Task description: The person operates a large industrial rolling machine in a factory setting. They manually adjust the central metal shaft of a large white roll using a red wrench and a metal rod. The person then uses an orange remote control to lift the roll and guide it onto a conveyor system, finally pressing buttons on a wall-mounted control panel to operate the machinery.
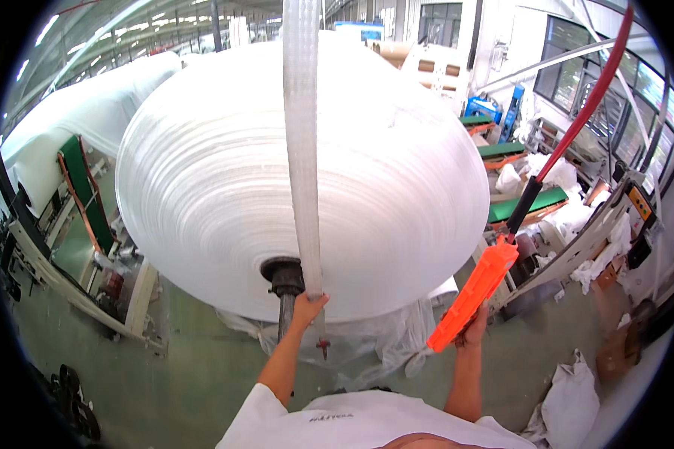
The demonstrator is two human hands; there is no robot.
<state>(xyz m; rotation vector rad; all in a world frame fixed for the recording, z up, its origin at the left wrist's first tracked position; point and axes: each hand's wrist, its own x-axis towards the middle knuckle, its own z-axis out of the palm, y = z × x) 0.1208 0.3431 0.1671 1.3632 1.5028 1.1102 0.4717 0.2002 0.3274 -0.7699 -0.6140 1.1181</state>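
Orange control handset [473,294], long and boxy, slants up rightward beneath its red cable [590,105]; flat white strap [301,150] hangs nearly vertical before the large white roll [202,187].

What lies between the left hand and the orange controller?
In the head view, the white roll, farther back, fills most of the stretch from left hand to controller; loose plastic lies below.

OK so we tallied it up: one left hand [309,307] plus one right hand [472,331], so two. We've got one orange remote [475,294], one red cable [591,103], one pale strap [302,150] and one dark shaft [286,310]. Green panels [530,204]? We make it four, three right and one left. Big white rolls [202,179], we'd say at least two. Plus one white shirt [386,411].
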